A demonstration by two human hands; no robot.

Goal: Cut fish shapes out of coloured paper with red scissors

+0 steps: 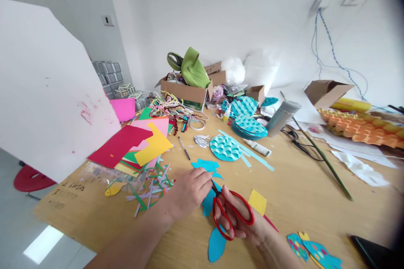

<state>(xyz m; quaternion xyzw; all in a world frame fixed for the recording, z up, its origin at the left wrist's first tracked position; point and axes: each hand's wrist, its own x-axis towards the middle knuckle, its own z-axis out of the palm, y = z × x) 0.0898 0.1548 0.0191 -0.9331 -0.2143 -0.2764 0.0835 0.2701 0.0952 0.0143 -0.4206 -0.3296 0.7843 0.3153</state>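
Right hand [240, 218] works red scissors [232, 214] through blue paper [208, 201] gripped by left hand [189, 191]; cut seemingly midway.

On the wooden table [303, 193], the red-handled scissors [232, 212] sit near the front edge, in the right hand [243, 222]; the left hand [189, 191] is just to their left, touching the blue cut paper piece [208, 201]. A small yellow paper square [258, 201] lies just right of the scissors. Behind the hands lies the round blue wave-pattern disc [225, 148]. The stack of coloured paper sheets [139, 147] lies toward the left edge. The open cardboard box [186, 90] stands at the far edge, and the grey metal bottle [282, 118] is to its right
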